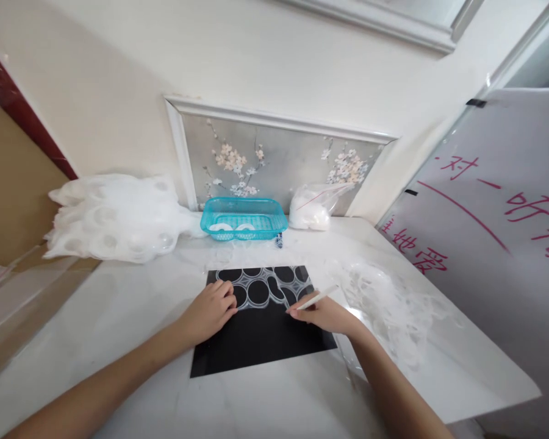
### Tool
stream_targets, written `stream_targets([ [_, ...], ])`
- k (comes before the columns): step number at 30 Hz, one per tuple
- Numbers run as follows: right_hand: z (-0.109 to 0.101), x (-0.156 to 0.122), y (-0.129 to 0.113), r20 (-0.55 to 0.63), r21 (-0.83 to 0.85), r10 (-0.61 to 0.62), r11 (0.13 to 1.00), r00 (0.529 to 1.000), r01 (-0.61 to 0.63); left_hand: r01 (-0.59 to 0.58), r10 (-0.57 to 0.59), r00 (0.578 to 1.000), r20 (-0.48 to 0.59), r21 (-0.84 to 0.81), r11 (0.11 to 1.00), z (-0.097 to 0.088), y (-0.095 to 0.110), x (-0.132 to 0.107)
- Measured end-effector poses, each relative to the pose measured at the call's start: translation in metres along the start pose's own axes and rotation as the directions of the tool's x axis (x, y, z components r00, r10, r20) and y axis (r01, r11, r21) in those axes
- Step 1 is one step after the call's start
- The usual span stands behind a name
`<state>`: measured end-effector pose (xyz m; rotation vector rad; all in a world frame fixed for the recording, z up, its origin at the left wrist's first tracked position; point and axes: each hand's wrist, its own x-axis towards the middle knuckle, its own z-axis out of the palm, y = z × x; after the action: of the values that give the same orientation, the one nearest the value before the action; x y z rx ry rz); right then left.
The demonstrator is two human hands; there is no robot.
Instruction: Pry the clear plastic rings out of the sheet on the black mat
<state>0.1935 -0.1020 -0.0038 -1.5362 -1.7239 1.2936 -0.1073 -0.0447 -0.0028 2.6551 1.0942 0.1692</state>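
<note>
A black mat (265,341) lies on the white table, with a lacy whitish see-through sheet (242,281) full of round holes along its far part. Near the sheet's left side, my left hand (215,305) rests with its fingers bent and close together, touching the mat and the sheet's edge. My right hand (324,312) grips a slim white pen-shaped tool (318,297) like a pen. Its tip points down at the lower edge of the sheet, right of the middle; the kind of tip is too small to make out.
Behind the mat stands a turquoise plastic basket (243,218) with white ring-shaped pieces inside. A clear bag of white material (313,207) sits beside it. On the left is a large white bundle (114,216); loose holed scraps (384,305) spread on the right.
</note>
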Motion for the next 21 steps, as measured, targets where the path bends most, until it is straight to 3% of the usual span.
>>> stream_targets([
  [2,0.000,0.000,-0.002,0.038,0.029,-0.060,0.998,0.998,0.059,0.004,-0.004,1.000,0.014,-0.018,1.000,-0.003,0.002,0.002],
  [5,0.004,-0.001,-0.007,-0.027,0.057,-0.196,0.979,0.980,0.197,0.031,-0.026,0.999,0.023,-0.229,0.973,-0.013,0.015,-0.003],
  [9,0.026,-0.004,-0.017,0.049,-0.024,-0.377,0.925,0.925,0.378,0.056,-0.040,0.998,0.041,-0.566,0.822,-0.034,0.044,-0.020],
  [11,0.042,-0.005,-0.024,0.104,-0.026,-0.456,0.887,0.884,0.461,0.053,-0.007,0.997,0.078,-0.609,0.791,-0.044,0.057,-0.029],
  [14,0.059,-0.009,-0.032,0.197,0.098,-0.522,0.852,0.830,0.514,0.068,0.030,0.988,0.154,-0.596,0.800,-0.049,0.067,-0.036],
  [16,0.058,-0.014,-0.037,0.198,0.217,-0.507,0.857,0.839,0.467,0.106,0.002,0.984,0.178,-0.594,0.797,-0.049,0.066,-0.037],
  [18,0.044,-0.020,-0.039,0.069,0.326,-0.451,0.854,0.890,0.407,0.133,-0.036,0.985,0.167,-0.616,0.777,-0.047,0.061,-0.034],
  [19,0.033,-0.023,-0.041,-0.057,0.376,-0.408,0.837,0.911,0.399,0.143,-0.058,0.986,0.154,-0.629,0.764,-0.047,0.058,-0.032],
  [20,0.019,-0.026,-0.042,-0.213,0.415,-0.351,0.812,0.912,0.410,0.153,-0.078,0.986,0.144,-0.639,0.754,-0.046,0.055,-0.030],
  [21,0.002,-0.030,-0.045,-0.390,0.443,-0.284,0.776,0.876,0.449,0.165,-0.094,0.985,0.144,-0.642,0.748,-0.046,0.052,-0.028],
])
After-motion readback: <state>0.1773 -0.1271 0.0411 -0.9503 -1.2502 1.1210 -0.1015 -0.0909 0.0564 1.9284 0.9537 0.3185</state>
